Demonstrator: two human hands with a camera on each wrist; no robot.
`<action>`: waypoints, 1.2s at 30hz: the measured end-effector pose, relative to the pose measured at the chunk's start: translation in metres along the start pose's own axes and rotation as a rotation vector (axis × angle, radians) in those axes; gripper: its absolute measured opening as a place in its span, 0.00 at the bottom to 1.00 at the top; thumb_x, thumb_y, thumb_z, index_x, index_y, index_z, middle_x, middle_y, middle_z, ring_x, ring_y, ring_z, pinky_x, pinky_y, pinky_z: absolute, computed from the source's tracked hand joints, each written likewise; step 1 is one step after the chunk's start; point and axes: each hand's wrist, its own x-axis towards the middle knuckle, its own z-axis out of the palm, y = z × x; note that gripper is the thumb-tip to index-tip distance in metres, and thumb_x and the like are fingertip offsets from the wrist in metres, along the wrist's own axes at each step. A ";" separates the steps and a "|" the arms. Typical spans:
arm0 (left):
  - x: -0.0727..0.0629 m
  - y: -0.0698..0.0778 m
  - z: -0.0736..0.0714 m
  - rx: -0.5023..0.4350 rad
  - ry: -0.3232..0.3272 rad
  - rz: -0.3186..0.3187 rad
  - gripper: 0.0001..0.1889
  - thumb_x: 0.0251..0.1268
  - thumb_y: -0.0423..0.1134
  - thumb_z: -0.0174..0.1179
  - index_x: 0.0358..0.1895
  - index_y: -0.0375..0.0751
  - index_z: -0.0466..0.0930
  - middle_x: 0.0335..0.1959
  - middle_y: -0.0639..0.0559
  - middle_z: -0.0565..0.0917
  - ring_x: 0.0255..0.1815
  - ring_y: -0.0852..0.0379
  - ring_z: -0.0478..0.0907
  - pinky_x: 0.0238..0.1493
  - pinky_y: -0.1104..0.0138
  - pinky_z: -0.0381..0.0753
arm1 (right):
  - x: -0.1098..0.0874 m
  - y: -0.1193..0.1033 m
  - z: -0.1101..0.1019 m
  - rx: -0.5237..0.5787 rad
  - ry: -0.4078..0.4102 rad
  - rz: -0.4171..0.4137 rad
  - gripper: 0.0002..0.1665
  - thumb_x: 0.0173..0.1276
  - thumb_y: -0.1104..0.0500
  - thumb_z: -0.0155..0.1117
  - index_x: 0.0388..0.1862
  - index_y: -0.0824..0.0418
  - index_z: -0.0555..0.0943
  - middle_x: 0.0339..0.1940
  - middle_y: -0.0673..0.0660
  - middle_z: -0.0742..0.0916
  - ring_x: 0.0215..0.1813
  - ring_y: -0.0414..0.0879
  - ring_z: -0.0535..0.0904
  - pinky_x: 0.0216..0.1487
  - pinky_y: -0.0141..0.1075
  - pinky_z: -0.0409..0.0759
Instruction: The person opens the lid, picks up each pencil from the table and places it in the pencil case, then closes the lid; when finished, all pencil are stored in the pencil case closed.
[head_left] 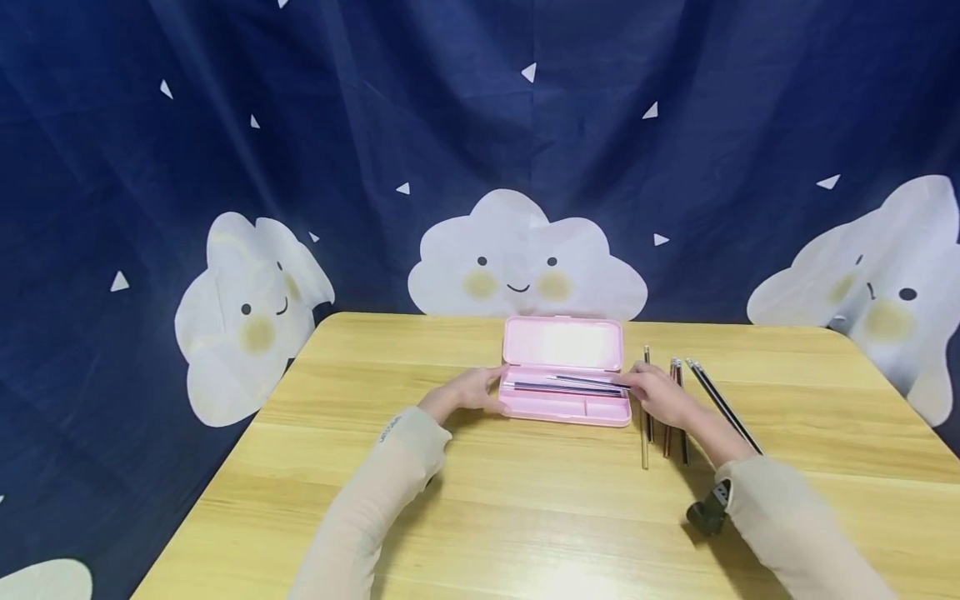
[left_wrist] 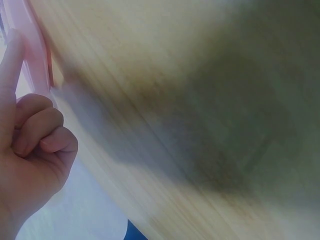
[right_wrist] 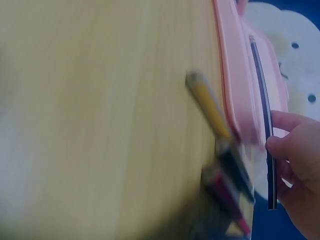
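An opened pink pencil case (head_left: pixel 562 408) lies near the table's far edge, its lid tipped back. Several dark pencils (head_left: pixel 551 389) lie in its long compartment. My left hand (head_left: pixel 468 389) holds the case's left end between thumb and forefinger; in the left wrist view its other fingers are curled. At the right end, my right hand (head_left: pixel 662 398) pinches a dark striped pencil (right_wrist: pixel 262 90) near one end, with the rest reaching over the case. Beside that hand, several loose pencils (head_left: pixel 724 408) lie on the table, partly hidden by the hand and forearm.
The wooden table (head_left: pixel 480 500) stretches in front of the case. A gold-coloured pencil (head_left: pixel 644 442) lies just right of the case. Behind the table hangs a dark blue curtain (head_left: pixel 450 100) with white clouds. A dark device (head_left: pixel 707 512) is strapped at the right wrist.
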 end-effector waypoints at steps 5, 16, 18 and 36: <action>0.000 0.001 -0.001 -0.005 0.000 -0.004 0.47 0.48 0.49 0.68 0.70 0.41 0.52 0.65 0.36 0.63 0.60 0.50 0.66 0.65 0.61 0.61 | 0.019 -0.009 0.010 0.008 -0.009 -0.017 0.23 0.51 0.78 0.52 0.46 0.68 0.81 0.25 0.51 0.72 0.30 0.43 0.66 0.33 0.38 0.69; -0.002 0.003 -0.003 -0.003 0.005 -0.006 0.47 0.47 0.49 0.69 0.70 0.40 0.54 0.65 0.37 0.64 0.62 0.50 0.65 0.66 0.61 0.60 | 0.045 -0.023 0.023 -0.001 -0.031 -0.001 0.21 0.54 0.77 0.54 0.45 0.65 0.83 0.27 0.57 0.77 0.32 0.49 0.73 0.39 0.43 0.75; -0.002 0.002 -0.002 -0.006 0.006 -0.003 0.47 0.47 0.48 0.69 0.70 0.41 0.54 0.65 0.37 0.64 0.62 0.50 0.65 0.66 0.61 0.60 | 0.048 -0.025 0.026 -0.022 -0.031 -0.004 0.21 0.53 0.77 0.54 0.44 0.65 0.83 0.27 0.57 0.77 0.33 0.50 0.73 0.40 0.44 0.75; -0.003 0.003 -0.004 -0.021 -0.006 -0.014 0.47 0.48 0.49 0.68 0.70 0.41 0.52 0.67 0.38 0.61 0.66 0.49 0.61 0.67 0.61 0.59 | 0.052 -0.029 0.034 -0.097 -0.115 0.033 0.26 0.49 0.75 0.59 0.48 0.59 0.82 0.28 0.52 0.76 0.30 0.45 0.69 0.26 0.34 0.69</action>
